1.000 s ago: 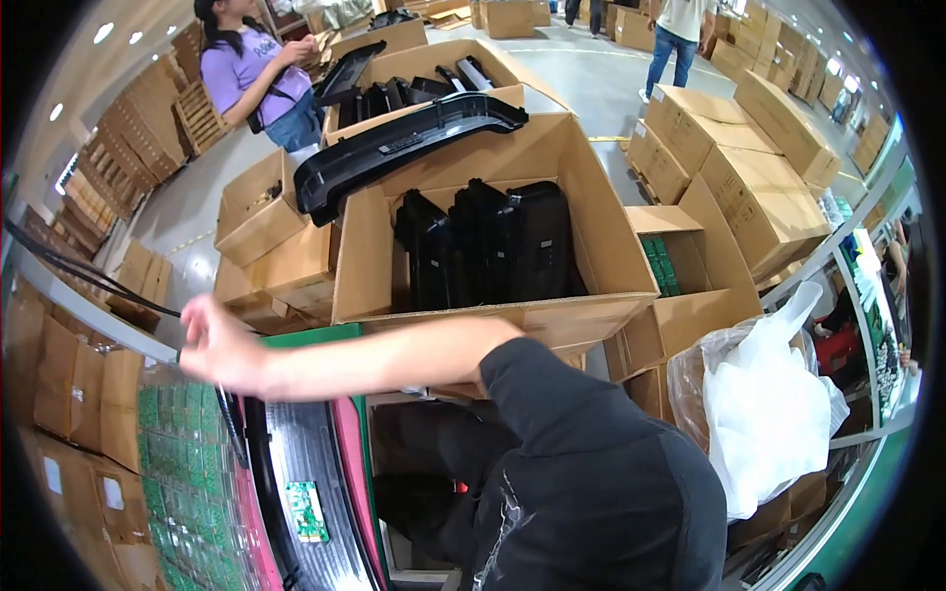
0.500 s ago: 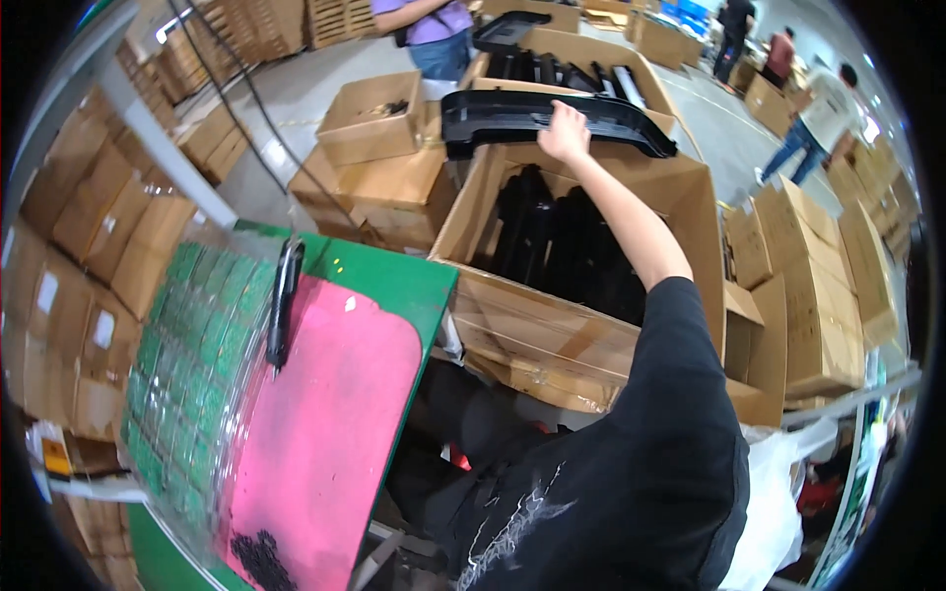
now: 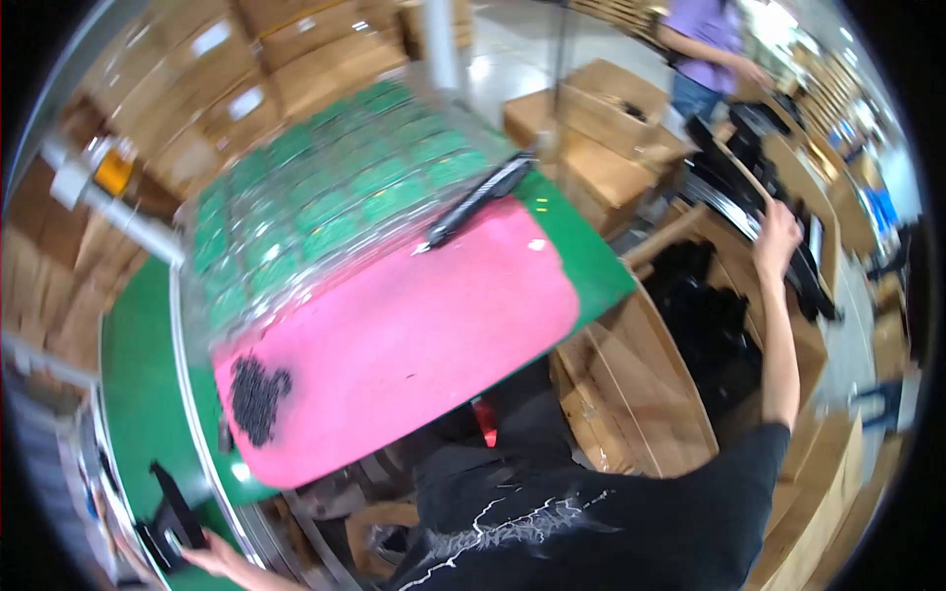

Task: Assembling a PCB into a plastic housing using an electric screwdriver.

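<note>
Beyond the right end of the green-topped table (image 3: 591,261), I find the right grip (image 3: 778,241) at the long, black, shiny plastic housing (image 3: 731,180), which lies slanting along the far rim of an open brown cardboard box (image 3: 641,355). For sound handling, I advise taking the housing near its middle, keeping its two ends balanced, and holding it clear of the cardboard edge, which could scuff the glossy face; a part this long would, in my judgement, swing if taken off-centre. As to position, the housing is directly at the right fingertips and extends to both sides of them. Those fingers are bent over its edge, but owing to blur I cannot tell how far they are closed or whether they bear its weight. Well apart, at the lower left, the left grip (image 3: 219,559) is closed on the near edge of a black, angular plastic piece (image 3: 177,514), tilted upward; its far fingers are hidden. Between the grips I record a flat pink mat (image 3: 414,325), a black pen-shaped driver (image 3: 483,202) at its upper edge, and a heap of small black pieces (image 3: 258,399).
</note>
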`<action>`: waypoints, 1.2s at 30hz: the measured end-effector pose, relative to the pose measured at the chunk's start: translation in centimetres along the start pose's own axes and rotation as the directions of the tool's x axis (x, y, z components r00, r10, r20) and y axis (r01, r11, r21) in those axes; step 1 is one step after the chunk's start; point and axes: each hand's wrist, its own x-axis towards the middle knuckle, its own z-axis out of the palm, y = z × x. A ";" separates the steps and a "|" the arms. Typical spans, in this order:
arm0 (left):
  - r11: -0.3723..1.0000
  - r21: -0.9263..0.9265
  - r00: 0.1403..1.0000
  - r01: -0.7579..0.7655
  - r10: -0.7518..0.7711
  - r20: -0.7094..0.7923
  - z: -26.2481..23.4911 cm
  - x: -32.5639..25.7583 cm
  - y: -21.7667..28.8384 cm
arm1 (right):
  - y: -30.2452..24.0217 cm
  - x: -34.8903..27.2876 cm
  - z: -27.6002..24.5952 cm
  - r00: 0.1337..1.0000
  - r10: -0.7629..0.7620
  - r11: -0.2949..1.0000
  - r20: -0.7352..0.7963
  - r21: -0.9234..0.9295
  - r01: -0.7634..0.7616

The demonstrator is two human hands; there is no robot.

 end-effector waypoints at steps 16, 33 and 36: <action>0.957 -0.115 0.433 -0.267 0.226 0.873 37.5 -19.7 21.7 | -31.0 1.2 -17.4 0.622 -0.754 0.269 -0.209 0.766 0.584; 0.678 -0.565 -0.105 -0.470 0.593 0.798 69.1 -12.9 0.7 | -38.4 -5.5 -13.3 0.829 -0.429 0.210 -0.358 0.853 0.477; 0.698 -0.572 -0.089 -0.431 0.598 0.797 70.5 -14.0 3.0 | -38.2 -5.5 -13.5 0.840 -0.394 0.219 -0.373 0.850 0.480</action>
